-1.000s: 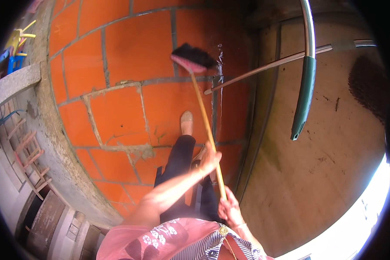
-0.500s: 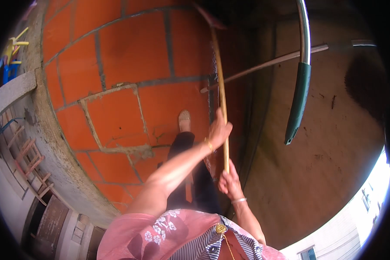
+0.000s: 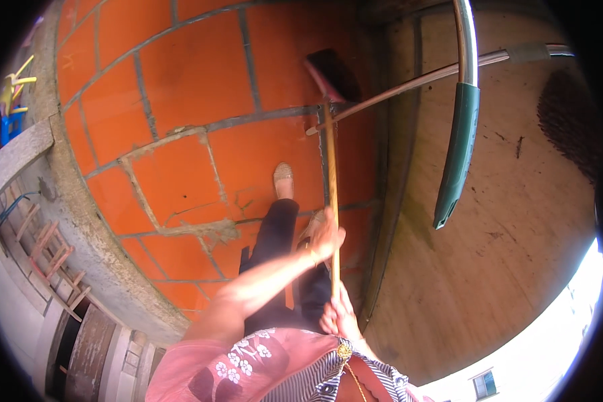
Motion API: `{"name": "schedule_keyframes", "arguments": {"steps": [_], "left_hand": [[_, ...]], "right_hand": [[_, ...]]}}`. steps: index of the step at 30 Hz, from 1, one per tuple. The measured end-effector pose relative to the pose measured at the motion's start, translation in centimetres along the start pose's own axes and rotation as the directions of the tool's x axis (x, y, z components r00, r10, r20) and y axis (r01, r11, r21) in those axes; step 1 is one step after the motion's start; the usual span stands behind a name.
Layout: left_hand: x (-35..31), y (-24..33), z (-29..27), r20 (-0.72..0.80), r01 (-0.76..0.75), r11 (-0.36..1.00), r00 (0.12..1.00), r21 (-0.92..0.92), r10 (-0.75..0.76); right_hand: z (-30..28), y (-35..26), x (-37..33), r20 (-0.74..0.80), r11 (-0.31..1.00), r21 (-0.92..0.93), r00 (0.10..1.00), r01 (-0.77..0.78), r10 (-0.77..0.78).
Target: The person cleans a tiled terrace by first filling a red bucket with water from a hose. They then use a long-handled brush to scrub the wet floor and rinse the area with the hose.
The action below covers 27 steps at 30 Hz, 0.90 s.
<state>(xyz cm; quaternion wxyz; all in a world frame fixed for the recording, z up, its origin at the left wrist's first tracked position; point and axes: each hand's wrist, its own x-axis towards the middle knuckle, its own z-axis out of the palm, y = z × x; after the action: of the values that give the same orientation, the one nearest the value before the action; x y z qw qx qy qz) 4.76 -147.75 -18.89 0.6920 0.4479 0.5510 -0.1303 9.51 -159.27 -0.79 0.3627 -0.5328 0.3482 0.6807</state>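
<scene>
A broom with a yellowish wooden handle (image 3: pixel 333 167) stretches away from me over the orange tiles. Its dark head (image 3: pixel 333 74), edged in pinkish red, is low over the floor at the far end. Partway down the handle my left hand (image 3: pixel 328 236) is closed round it. My right hand (image 3: pixel 342 316) grips its near end, close to my body; the fingers are wrapped and partly blurred.
On the right, a green-gripped metal pole (image 3: pixel 458 147) hangs before a large brown wall (image 3: pixel 442 268). A thin brown pole (image 3: pixel 409 90) slants across to the broom's handle. At left are a low concrete wall (image 3: pixel 114 254) and wooden racks (image 3: pixel 50 251). My shoe (image 3: pixel 283 181) stands on tile.
The broom has come back toward me, with its head now plainly visible beside the slanted pole. Both hands have moved nearer my body and slightly left, still gripping the handle.
</scene>
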Motion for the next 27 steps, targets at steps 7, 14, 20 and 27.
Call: {"name": "schedule_keyframes", "arguments": {"steps": [7,14,20,27], "left_hand": [[13.1,8.4,-6.6,-0.249,-0.081,0.996,0.964,0.047,0.090],[6.2,1.9,-2.9,-0.287,-0.180,0.969,0.949,-0.170,0.127],[-4.2,-4.8,2.6,-0.209,0.013,0.982,0.977,-0.187,-0.052],[6.5,1.0,-5.7,-0.207,-0.009,0.972,0.978,-0.233,-0.040]], "right_hand": [[4.6,-11.0,10.5,0.006,0.828,-0.499,0.956,0.257,-0.293],[0.3,-5.0,6.5,0.030,0.717,-0.642,0.943,0.273,-0.331],[-3.3,1.9,-1.4,-0.117,0.890,-0.453,0.987,0.047,-0.112],[4.0,-5.5,6.5,-0.028,0.830,-0.542,0.984,0.133,-0.176]]}}
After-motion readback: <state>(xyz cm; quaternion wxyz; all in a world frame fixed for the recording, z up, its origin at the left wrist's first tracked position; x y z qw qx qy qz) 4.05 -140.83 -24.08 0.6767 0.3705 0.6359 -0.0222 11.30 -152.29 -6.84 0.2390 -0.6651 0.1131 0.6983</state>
